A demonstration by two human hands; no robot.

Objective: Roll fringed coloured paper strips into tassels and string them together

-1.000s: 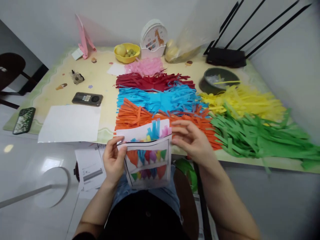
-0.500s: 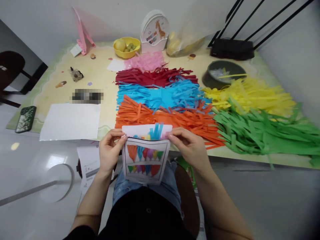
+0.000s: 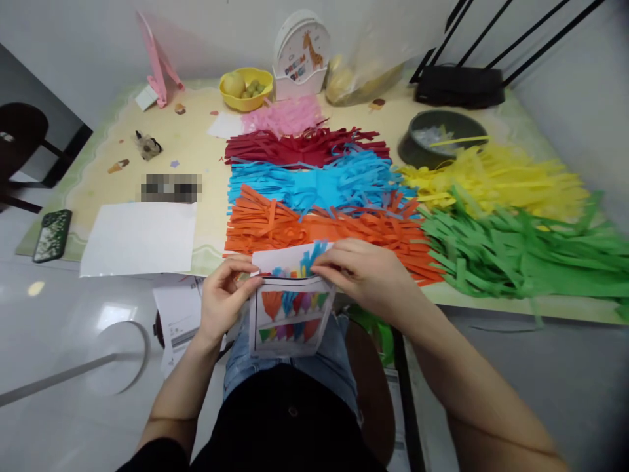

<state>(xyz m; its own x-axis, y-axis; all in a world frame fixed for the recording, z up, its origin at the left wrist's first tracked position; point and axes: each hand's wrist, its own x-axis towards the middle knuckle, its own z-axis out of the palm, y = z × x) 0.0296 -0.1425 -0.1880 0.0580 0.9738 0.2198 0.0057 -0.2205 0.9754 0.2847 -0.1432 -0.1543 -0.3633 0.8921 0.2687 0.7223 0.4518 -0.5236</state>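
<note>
Above my lap is a folded white printed sheet (image 3: 289, 321) with pictures of colourful tassels, its upper part bent back behind a dark-edged fold. My left hand (image 3: 227, 292) pinches its left edge near the fold. The fingers of my right hand (image 3: 361, 272) close on the upper right part, beside a blue tassel picture. Just beyond my hands lies an orange bundle of fringed tissue paper (image 3: 334, 231). Behind it are blue (image 3: 319, 187), dark red (image 3: 304, 151) and pink fringed paper (image 3: 285, 117).
Green (image 3: 535, 259) and yellow fringed paper (image 3: 506, 183) spread at the right, near a dark bowl (image 3: 415, 154). A black router (image 3: 459, 86) stands behind. On the left are a white sheet (image 3: 137, 239) and a phone (image 3: 52, 236). A yellow fruit bowl (image 3: 248, 103) sits at the back.
My right hand has moved left and inward along the sheet's top, its fingers now nearer the blue tassel picture. The sheet has shifted slightly right and tilted, with my left hand following.
</note>
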